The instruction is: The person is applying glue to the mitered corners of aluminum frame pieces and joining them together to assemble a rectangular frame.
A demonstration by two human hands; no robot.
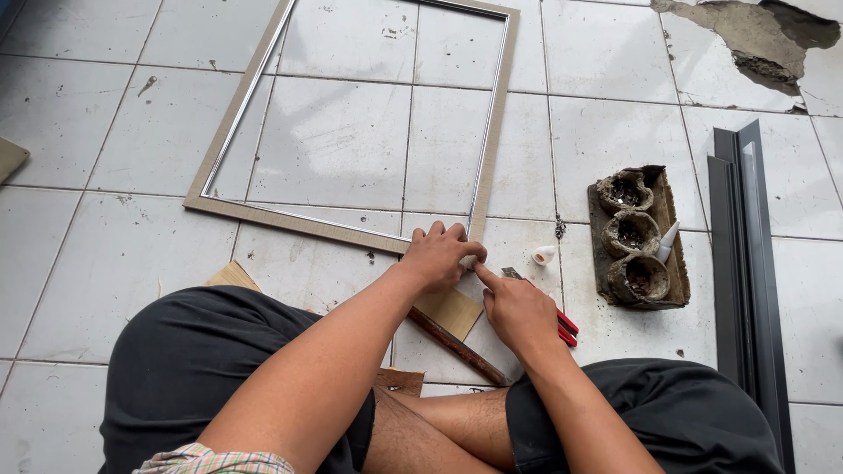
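Your left hand (436, 256) is curled down over the near right corner of the rectangular frame (235, 209) lying flat on the tiled floor (79, 263), fingers closed on it. Your right hand (518, 309) sits just beside, forefinger pressed to that corner, holding nothing; red-handled pliers (565, 327) lie under it

The left hand (436, 256) covered the frame (230, 211)'s near corner (its far end ran past the top edge); the red-handled tool (562, 326) lay half-hidden under the right hand (518, 309).
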